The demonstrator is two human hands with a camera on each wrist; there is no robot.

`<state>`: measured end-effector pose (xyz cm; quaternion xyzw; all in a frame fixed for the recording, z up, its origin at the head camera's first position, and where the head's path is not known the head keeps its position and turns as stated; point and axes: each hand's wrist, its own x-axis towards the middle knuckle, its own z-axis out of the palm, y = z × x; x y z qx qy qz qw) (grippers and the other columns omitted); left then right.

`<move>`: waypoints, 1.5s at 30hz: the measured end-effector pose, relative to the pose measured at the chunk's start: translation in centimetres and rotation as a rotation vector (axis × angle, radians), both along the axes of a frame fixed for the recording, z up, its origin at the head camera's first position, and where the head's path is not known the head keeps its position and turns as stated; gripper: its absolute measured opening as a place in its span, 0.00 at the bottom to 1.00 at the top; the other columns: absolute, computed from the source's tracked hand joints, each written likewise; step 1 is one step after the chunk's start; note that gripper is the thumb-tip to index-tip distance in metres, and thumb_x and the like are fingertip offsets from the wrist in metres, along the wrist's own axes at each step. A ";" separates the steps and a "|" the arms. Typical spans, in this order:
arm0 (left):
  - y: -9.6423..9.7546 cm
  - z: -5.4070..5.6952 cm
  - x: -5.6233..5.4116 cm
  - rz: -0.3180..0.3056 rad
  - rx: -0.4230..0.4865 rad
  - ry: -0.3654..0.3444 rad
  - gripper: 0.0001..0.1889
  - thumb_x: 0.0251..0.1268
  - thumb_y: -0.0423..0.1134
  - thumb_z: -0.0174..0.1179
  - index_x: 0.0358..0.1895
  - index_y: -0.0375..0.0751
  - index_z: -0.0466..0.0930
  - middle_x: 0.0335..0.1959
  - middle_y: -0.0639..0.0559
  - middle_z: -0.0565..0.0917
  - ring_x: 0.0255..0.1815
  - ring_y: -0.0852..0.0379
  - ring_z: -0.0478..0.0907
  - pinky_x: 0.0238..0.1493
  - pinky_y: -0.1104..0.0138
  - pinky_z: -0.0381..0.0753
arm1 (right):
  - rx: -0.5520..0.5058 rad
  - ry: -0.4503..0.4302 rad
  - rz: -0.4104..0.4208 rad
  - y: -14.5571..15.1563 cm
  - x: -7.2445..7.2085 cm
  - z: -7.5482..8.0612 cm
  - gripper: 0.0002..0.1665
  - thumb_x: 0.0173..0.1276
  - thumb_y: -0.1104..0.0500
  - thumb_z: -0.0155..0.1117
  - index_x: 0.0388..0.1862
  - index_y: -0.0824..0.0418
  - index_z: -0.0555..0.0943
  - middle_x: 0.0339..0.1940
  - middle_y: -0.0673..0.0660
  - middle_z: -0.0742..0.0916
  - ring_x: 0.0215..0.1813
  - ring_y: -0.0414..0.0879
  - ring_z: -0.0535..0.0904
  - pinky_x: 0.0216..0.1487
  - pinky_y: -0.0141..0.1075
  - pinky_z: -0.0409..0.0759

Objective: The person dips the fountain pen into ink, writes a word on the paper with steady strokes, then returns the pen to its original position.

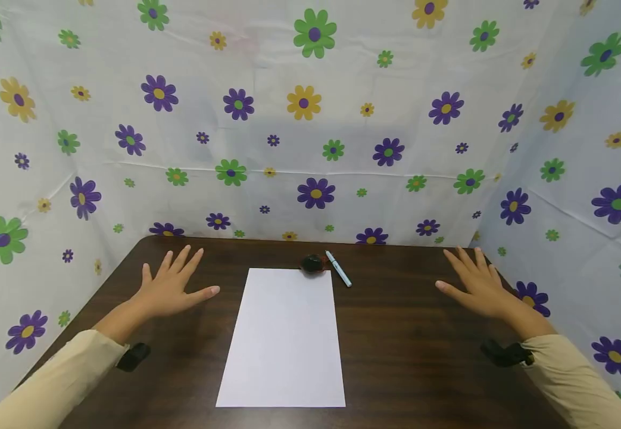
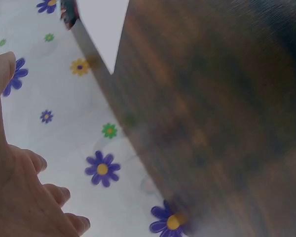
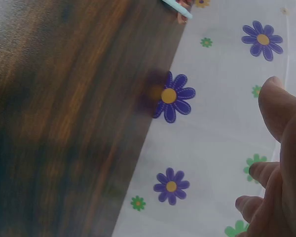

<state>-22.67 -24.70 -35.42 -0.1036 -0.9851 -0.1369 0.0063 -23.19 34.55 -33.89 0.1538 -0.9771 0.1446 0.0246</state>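
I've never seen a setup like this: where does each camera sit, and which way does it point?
Head: on the forehead, looking down at paper, pen, left hand and right hand.
Left wrist: under the left arm, facing forward; fingers, paper corner.
Right wrist: likewise; fingers, pen tip.
All three share the table.
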 end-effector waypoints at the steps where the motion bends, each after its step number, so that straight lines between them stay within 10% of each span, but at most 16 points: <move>1: 0.0 -0.3 0.1 0.001 -0.002 0.002 0.53 0.58 0.73 0.49 0.77 0.42 0.42 0.76 0.32 0.41 0.72 0.22 0.35 0.56 0.25 0.24 | -0.001 -0.003 0.001 -0.1 -0.1 -0.2 0.49 0.72 0.39 0.51 0.78 0.62 0.43 0.75 0.75 0.45 0.72 0.74 0.23 0.60 0.75 0.29; 23: 3.6 -6.7 3.0 -0.264 0.059 0.029 0.50 0.57 0.69 0.56 0.75 0.42 0.52 0.77 0.38 0.49 0.74 0.28 0.43 0.61 0.27 0.44 | -0.056 -0.031 0.015 -2.8 -1.9 -3.2 0.48 0.71 0.38 0.52 0.78 0.62 0.48 0.76 0.73 0.46 0.74 0.71 0.26 0.62 0.74 0.31; 45: 4.9 -7.8 3.6 -0.367 0.010 -0.210 0.53 0.54 0.74 0.54 0.76 0.44 0.49 0.78 0.43 0.45 0.77 0.34 0.37 0.64 0.30 0.36 | -0.176 -0.091 0.058 -8.1 -5.1 -5.8 0.45 0.73 0.39 0.48 0.78 0.62 0.49 0.77 0.72 0.48 0.74 0.73 0.31 0.64 0.73 0.35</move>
